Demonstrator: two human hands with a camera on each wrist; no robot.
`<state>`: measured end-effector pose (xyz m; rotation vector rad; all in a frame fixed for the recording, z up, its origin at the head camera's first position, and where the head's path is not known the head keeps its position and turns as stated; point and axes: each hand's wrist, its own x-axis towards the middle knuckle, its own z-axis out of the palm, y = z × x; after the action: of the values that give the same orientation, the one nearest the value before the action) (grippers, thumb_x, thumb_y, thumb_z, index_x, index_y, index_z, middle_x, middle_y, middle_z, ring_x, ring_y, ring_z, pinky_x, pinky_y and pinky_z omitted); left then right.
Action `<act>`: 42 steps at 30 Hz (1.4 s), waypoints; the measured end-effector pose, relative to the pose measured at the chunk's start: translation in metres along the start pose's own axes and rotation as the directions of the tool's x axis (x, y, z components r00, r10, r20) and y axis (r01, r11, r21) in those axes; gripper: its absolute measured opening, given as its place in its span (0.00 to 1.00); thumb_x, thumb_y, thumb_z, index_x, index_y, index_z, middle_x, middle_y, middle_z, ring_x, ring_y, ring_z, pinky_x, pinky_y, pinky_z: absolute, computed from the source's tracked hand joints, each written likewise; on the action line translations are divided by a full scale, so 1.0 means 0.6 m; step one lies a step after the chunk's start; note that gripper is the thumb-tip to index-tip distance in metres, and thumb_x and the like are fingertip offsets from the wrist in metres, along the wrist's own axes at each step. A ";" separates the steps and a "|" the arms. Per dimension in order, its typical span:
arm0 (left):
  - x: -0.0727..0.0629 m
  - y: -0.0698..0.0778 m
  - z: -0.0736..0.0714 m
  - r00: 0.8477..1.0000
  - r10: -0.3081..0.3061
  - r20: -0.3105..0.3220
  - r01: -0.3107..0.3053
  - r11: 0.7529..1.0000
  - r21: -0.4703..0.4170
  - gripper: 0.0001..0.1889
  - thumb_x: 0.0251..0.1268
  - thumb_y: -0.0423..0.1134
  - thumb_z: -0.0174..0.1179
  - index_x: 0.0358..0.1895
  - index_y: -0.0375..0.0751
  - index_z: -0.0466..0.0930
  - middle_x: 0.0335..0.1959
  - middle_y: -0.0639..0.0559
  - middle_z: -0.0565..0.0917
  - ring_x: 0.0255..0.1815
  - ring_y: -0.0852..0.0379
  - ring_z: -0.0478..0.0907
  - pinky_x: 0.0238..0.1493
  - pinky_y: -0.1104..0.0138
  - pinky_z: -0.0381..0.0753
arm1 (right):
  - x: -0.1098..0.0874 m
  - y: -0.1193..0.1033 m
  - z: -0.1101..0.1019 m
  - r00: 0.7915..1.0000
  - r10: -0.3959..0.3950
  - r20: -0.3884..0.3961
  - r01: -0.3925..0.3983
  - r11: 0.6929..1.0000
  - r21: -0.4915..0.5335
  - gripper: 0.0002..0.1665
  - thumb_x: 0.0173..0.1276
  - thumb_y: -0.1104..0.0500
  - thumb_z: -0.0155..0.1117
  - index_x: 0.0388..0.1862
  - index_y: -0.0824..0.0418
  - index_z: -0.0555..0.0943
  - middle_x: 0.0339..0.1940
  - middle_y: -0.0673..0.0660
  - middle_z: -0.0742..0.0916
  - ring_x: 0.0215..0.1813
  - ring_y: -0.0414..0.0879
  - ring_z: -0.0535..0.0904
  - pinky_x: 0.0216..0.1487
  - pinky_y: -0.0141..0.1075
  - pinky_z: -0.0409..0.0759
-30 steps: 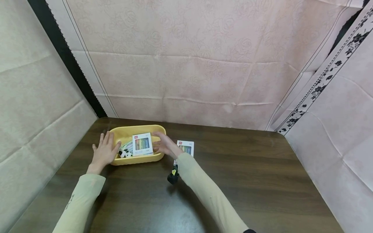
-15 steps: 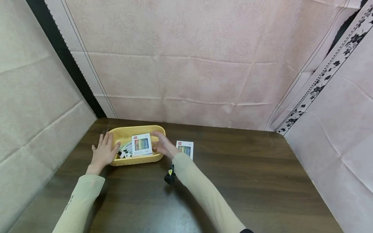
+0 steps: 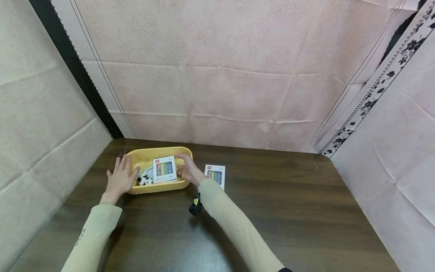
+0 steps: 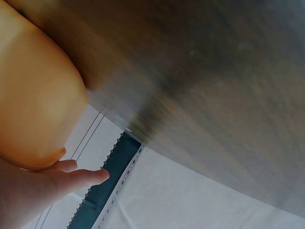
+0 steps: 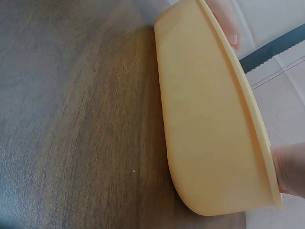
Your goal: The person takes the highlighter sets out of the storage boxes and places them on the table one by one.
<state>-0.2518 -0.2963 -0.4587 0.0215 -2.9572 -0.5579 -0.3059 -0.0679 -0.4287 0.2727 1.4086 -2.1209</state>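
A yellow plastic basket sits at the back left of the table. Inside lie a white box of coloured pens with a window front and a white item with black spots. My left hand rests on the basket's left rim, fingers spread; the left wrist view shows its fingers beside the orange-looking wall. Over the right end reaches my right hand, its fingers loosely bent just right of the pen box. No thing shows in its grasp. In the right wrist view the basket's wall hides most of that hand.
A second white box of coloured pens lies on the brown wooden table, right of the basket and partly behind the right sleeve. A small black object with a yellow mark is by the right cuff. Pale cloth hangs behind.
Both hands keep nearly the same place on the basket. The right forearm and the black object at its cuff have shifted slightly left.
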 end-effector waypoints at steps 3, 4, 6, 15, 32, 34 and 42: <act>0.000 0.001 0.000 1.000 -0.002 0.002 0.002 1.000 -0.005 0.37 0.69 0.58 0.27 0.69 0.33 0.37 0.70 0.32 0.40 0.69 0.32 0.35 0.54 0.29 0.37 | 0.000 -0.001 -0.002 1.000 0.007 0.001 -0.007 1.000 0.002 0.43 0.60 0.49 0.52 0.71 0.53 0.46 0.69 0.72 0.53 0.69 0.69 0.48 0.67 0.60 0.41; 0.000 0.001 0.001 1.000 -0.004 0.003 0.004 1.000 -0.004 0.37 0.68 0.58 0.27 0.69 0.33 0.37 0.70 0.32 0.40 0.69 0.32 0.35 0.54 0.29 0.37 | -0.001 -0.001 -0.002 1.000 0.007 0.000 -0.007 1.000 0.004 0.44 0.60 0.49 0.52 0.71 0.53 0.45 0.69 0.72 0.53 0.69 0.69 0.48 0.66 0.61 0.40; 0.000 0.001 0.001 1.000 -0.004 0.003 0.004 1.000 -0.004 0.37 0.68 0.58 0.27 0.69 0.33 0.37 0.70 0.32 0.41 0.70 0.32 0.35 0.55 0.29 0.37 | -0.002 -0.001 -0.003 1.000 0.009 0.002 -0.009 1.000 0.006 0.46 0.59 0.49 0.52 0.71 0.53 0.43 0.69 0.72 0.54 0.69 0.69 0.49 0.65 0.63 0.38; -0.001 0.000 -0.001 1.000 0.005 -0.005 -0.005 1.000 0.003 0.37 0.69 0.58 0.27 0.69 0.32 0.38 0.70 0.31 0.42 0.69 0.31 0.35 0.54 0.29 0.38 | -0.004 -0.002 -0.007 0.999 0.017 0.029 -0.018 0.999 0.031 0.39 0.58 0.50 0.53 0.68 0.54 0.54 0.69 0.71 0.54 0.69 0.64 0.52 0.61 0.62 0.54; -0.002 0.002 -0.002 1.000 -0.008 0.015 0.008 1.000 0.000 0.37 0.69 0.58 0.27 0.69 0.33 0.37 0.70 0.31 0.40 0.69 0.32 0.34 0.54 0.29 0.37 | 0.007 0.004 -0.006 0.999 0.019 0.030 -0.017 0.998 -0.065 0.32 0.64 0.55 0.50 0.67 0.54 0.57 0.64 0.73 0.63 0.63 0.65 0.64 0.62 0.55 0.61; -0.002 0.002 -0.002 1.000 -0.007 0.016 0.007 1.000 0.000 0.36 0.69 0.58 0.27 0.69 0.33 0.37 0.70 0.31 0.41 0.69 0.32 0.34 0.54 0.29 0.37 | 0.008 0.005 -0.007 0.999 0.012 0.039 -0.008 0.995 -0.096 0.30 0.65 0.56 0.48 0.67 0.56 0.58 0.63 0.72 0.66 0.62 0.64 0.65 0.61 0.53 0.63; -0.002 0.003 -0.003 1.000 -0.011 0.021 0.011 1.000 -0.003 0.37 0.68 0.59 0.26 0.69 0.33 0.37 0.70 0.31 0.40 0.69 0.32 0.34 0.55 0.29 0.38 | 0.005 0.006 -0.007 0.998 -0.023 0.053 0.033 0.979 -0.199 0.28 0.66 0.64 0.47 0.65 0.62 0.59 0.59 0.69 0.72 0.56 0.59 0.72 0.45 0.41 0.74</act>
<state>-0.2502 -0.2951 -0.4566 0.0321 -2.9786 -0.5676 -0.3072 -0.0663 -0.4348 0.1206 1.5899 -1.9747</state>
